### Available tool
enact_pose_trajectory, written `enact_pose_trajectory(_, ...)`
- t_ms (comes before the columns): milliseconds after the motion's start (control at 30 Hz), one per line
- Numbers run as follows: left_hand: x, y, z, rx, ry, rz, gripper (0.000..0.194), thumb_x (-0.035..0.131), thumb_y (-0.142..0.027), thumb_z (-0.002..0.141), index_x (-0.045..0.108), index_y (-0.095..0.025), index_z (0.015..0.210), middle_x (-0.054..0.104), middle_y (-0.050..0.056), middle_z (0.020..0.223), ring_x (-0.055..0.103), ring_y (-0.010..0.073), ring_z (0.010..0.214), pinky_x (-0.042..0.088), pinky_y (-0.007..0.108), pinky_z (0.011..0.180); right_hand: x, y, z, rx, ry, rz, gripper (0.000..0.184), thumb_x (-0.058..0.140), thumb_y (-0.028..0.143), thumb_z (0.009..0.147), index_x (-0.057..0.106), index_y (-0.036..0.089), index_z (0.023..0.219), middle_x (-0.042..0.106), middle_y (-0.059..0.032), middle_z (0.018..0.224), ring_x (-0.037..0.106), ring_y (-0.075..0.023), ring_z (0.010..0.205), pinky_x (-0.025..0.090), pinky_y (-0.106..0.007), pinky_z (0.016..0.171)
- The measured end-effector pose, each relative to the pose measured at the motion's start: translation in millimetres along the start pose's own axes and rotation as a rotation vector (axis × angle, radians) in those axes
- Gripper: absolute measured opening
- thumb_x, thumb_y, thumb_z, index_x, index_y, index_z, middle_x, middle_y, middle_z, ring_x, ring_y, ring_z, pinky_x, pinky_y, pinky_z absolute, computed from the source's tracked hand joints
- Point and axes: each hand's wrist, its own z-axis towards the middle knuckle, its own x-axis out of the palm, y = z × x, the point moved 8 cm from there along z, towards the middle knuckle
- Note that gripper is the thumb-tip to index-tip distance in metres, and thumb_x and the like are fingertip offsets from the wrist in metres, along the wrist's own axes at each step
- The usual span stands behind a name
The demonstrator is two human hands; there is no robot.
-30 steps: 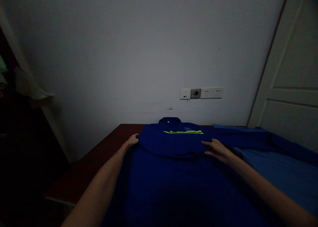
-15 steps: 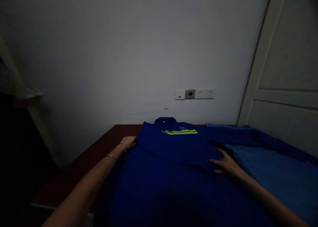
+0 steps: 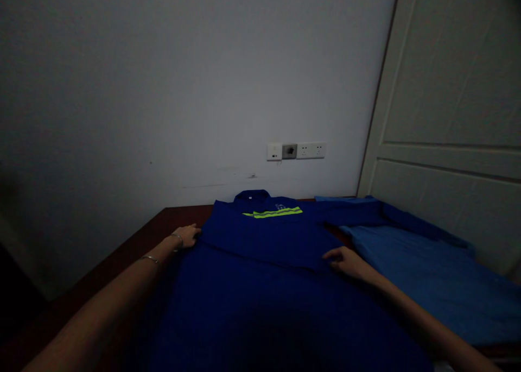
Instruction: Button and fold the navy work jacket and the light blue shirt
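A dark blue work jacket (image 3: 244, 296) with a collar, a small white logo and a yellow-green reflective stripe (image 3: 279, 213) lies spread out, collar towards the wall. A layer of its cloth runs across the body from left to right, its lower edge slanting down. At the jacket's left edge, my left hand (image 3: 188, 235) has its fingers closed on the cloth; the fingertips are partly hidden. My right hand (image 3: 345, 262) rests by the right end of that layer, thumb and forefinger slightly apart. One sleeve (image 3: 350, 212) stretches away to the right.
Under the jacket is a dark red-brown table (image 3: 138, 247). Lighter blue cloth (image 3: 411, 274) lies to the right, partly beneath the sleeve. Behind stands a grey-white wall with sockets (image 3: 311, 151), and a pale panelled door (image 3: 443, 193) is at the right.
The view has turned to the right. The cloth layer has been drawn flatter and further right across the jacket. My right hand has moved towards the jacket's right side; my left stays at its left edge.
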Motion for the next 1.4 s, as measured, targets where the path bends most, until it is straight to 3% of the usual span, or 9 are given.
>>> enact_pose_trajectory(167,-28.4,-5,11,-0.104,-0.141,-0.024,0.023,0.042,-0.017,0.078,0.064,-0.009,0.08,0.053,0.013,0.114,0.049,0.0275,0.103,0.042,0.039,0.085,-11,56,-32,-0.298,-0.255,-0.319,0.031,0.051,0.028,0.078,0.066,0.017,0.103,0.051,-0.014,0.123,0.047,-0.0267,0.113,0.036,-0.04,0.099)
enact_pose_trajectory(300,-47.7,-49,24,-0.039,-0.264,0.003,0.027,0.038,-0.018,0.082,0.064,-0.014,0.088,0.054,0.01,0.105,0.049,0.0236,0.103,0.042,0.035,0.085,14,83,-56,-0.495,-0.143,-0.368,0.039,0.047,0.038,0.083,0.058,0.022,0.116,0.039,-0.0089,0.137,0.031,-0.0267,0.128,0.025,-0.046,0.105)
enact_pose_trajectory(467,-31.8,-124,40,0.141,-0.051,0.09,0.034,0.042,-0.025,0.08,0.057,-0.018,0.109,0.056,0.014,0.109,0.056,0.0259,0.097,0.046,0.038,0.079,24,68,-59,-0.473,-0.025,-0.297,0.044,0.042,0.024,0.084,0.046,0.024,0.128,0.049,-0.0068,0.129,0.044,-0.0198,0.119,0.028,-0.043,0.105)
enact_pose_trajectory(567,-27.2,-153,42,0.152,0.076,0.206,0.035,0.052,-0.021,0.073,0.059,-0.014,0.107,0.06,0.019,0.105,0.059,0.0296,0.095,0.046,0.04,0.078,12,54,-55,-0.434,-0.058,-0.196,0.053,0.047,0.021,0.079,0.039,0.021,0.132,0.045,-0.007,0.133,0.043,-0.0195,0.12,0.031,-0.039,0.104)
enact_pose_trajectory(633,-32.2,-172,42,0.163,0.114,0.27,0.031,0.055,-0.016,0.069,0.063,-0.014,0.099,0.062,0.019,0.102,0.059,0.0305,0.095,0.046,0.04,0.079,3,45,-53,-0.419,-0.082,-0.167,0.049,0.049,0.02,0.077,0.047,0.02,0.126,0.048,-0.0068,0.129,0.044,-0.0199,0.119,0.032,-0.039,0.104)
enact_pose_trajectory(833,-77.4,-265,27,0.383,-0.09,0.227,0.025,0.048,-0.02,0.074,0.066,-0.013,0.089,0.065,0.018,0.094,0.061,0.029,0.089,0.047,0.039,0.075,-13,28,-51,-0.42,-0.136,-0.143,0.033,0.045,0.017,0.078,0.062,0.02,0.106,0.058,-0.0061,0.116,0.049,-0.0197,0.113,0.036,-0.04,0.1)
enact_pose_trajectory(1000,-95.1,-359,-5,0.709,-0.048,-0.048,0.027,0.043,-0.033,0.08,0.065,-0.025,0.092,0.067,0.006,0.091,0.062,0.0217,0.084,0.047,0.03,0.07,-16,28,-56,-0.411,-0.133,-0.154,0.033,0.043,0.017,0.079,0.062,0.021,0.107,0.06,-0.005,0.114,0.05,-0.0194,0.112,0.038,-0.038,0.099)
enact_pose_trajectory(1133,-114.2,-410,-9,0.779,-0.073,-0.226,0.034,0.037,-0.042,0.083,0.066,-0.025,0.09,0.067,0.005,0.087,0.061,0.0207,0.084,0.046,0.028,0.069,-51,6,-58,-0.299,-0.276,-0.183,0.035,0.042,0.02,0.08,0.059,0.02,0.111,0.06,-0.0062,0.113,0.054,-0.0201,0.107,0.039,-0.037,0.096)
enact_pose_trajectory(1400,-153.1,-477,56,0.784,-0.141,-0.244,0.03,0.041,-0.031,0.08,0.067,-0.024,0.092,0.067,0.007,0.093,0.061,0.0214,0.085,0.046,0.029,0.072,-197,-106,-74,-0.007,-0.711,-0.436,0.037,0.042,0.018,0.077,0.056,0.01,0.111,0.059,-0.0141,0.111,0.054,-0.0235,0.105,0.04,-0.038,0.094)
